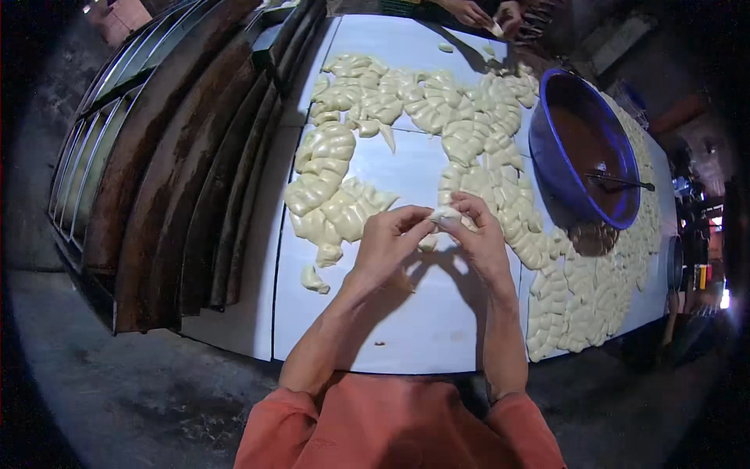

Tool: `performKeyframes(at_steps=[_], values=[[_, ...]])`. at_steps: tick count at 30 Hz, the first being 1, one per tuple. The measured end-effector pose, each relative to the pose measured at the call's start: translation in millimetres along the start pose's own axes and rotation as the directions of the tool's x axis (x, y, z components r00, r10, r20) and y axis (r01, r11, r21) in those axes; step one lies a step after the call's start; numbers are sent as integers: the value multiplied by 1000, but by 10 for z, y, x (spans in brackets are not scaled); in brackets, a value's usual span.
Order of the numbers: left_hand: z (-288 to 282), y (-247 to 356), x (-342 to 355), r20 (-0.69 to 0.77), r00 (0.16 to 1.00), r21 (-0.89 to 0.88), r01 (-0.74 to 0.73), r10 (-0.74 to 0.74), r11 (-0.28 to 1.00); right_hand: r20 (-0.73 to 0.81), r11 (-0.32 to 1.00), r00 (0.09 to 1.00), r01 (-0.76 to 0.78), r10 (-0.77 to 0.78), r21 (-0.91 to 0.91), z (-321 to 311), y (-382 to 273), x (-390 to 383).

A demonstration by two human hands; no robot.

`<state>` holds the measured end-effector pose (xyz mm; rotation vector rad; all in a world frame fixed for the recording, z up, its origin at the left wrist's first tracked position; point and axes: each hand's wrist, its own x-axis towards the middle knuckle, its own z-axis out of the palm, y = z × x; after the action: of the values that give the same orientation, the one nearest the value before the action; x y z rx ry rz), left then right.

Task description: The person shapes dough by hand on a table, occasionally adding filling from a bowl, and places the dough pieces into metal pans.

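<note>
Between the fingertips of both hands is a small lump of pale dough [445, 216], raised above the white table [398, 328]. My left hand [394, 238] pinches its left side, thumb against forefinger. On the other side my right hand [478, 234] grips it with curled fingers and thumb. Beyond my hands, many flattened, glossy cream-coloured dough pieces [326, 156] lie close together in a ring-like spread. More dough pieces [578, 297] cover the table to the right. One loose dough piece [314, 280] rests apart, left of my left forearm.
A blue basin [539, 141] of brown filling, with a utensil [617, 181] in it, stands at the right. Stacked dark trays [168, 156] lean over the table's left side. Another person's hands [488, 16] work at the far edge, holding a small pale piece.
</note>
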<state>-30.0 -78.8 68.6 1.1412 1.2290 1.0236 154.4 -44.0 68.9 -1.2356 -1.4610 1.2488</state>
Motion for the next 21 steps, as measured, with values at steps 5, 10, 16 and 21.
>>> performKeyframes(at_steps=[5, 10, 16, 21], values=[[274, 76, 0, 69, 995, -247, 88, -74, 965, 56, 893, 973, -228, 225, 389, -116, -229, -180], [544, -100, 198, 33, 999, -264, -28, 38, 964, 75, 941, 968, -252, 241, 225, -459, 32, -159], [1109, -7, 367, -319, 894, 32, -322, 315, 946, -68, 904, 988, -100, 141, 415, -634, -55, -198], [1630, 35, 499, -128, 876, -286, -482, 465, 828, 82, 657, 997, -70, 12, 751, -892, 6, -251]])
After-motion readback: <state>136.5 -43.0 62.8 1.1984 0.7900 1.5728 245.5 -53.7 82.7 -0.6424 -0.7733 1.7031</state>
